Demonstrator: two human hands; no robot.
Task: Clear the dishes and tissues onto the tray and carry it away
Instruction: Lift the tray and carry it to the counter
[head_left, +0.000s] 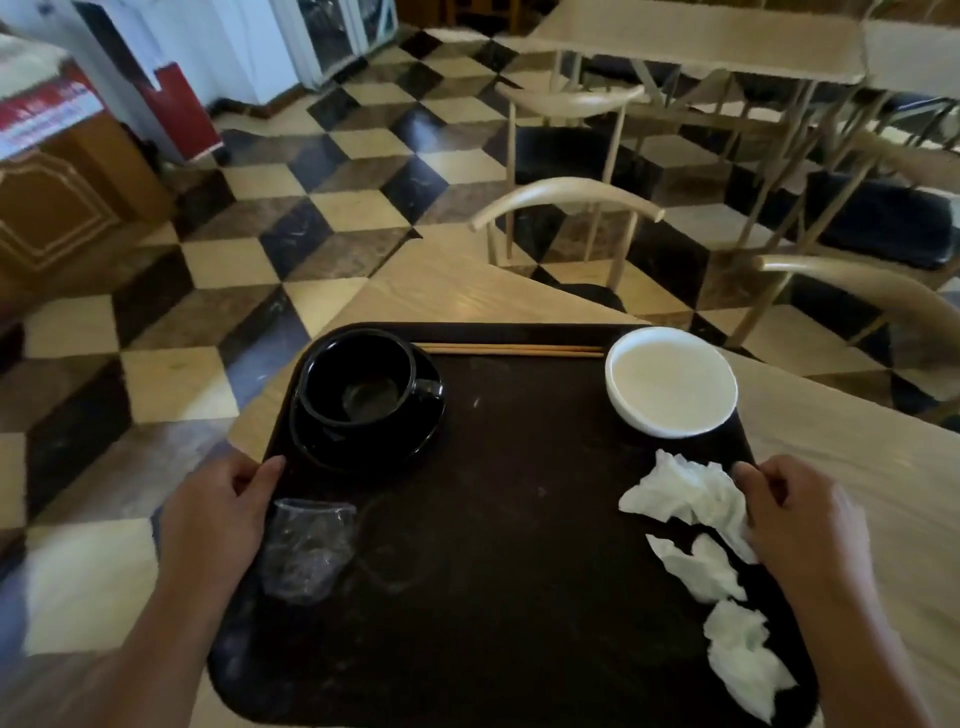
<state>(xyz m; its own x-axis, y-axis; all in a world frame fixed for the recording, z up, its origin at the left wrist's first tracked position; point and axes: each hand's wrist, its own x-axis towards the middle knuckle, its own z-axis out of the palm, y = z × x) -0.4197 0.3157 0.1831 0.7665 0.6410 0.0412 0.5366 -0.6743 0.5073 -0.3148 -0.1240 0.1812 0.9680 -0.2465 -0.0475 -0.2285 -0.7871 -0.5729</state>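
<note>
The dark tray (519, 545) lies on the corner of the pale bench (841, 457), already loaded. On it, a black cup (358, 384) stands on its black saucer (415, 441) at about ten o'clock, a white bowl (671, 381) sits at two o'clock, and a pair of chopsticks (511, 351) lies along the twelve o'clock rim between them. Three crumpled tissues (698, 551) trail down the three-to-five o'clock edge, and a clear plastic wrapper (306, 551) lies near eight o'clock.

The left hand (218, 525) is closed over the nine o'clock rim, thumb on top. The right hand (800, 519) is closed over the three o'clock rim, its thumb touching the uppermost tissue.

Loading looks finished; lifting and carrying remain. The tray seems stiff, so opposite side rims are the sensible holds. Its surface looks smooth, so the crockery, breakable and likely to slide, wants a level carry. The chopsticks may roll; the tissues and wrapper are light enough to blow off.
</note>
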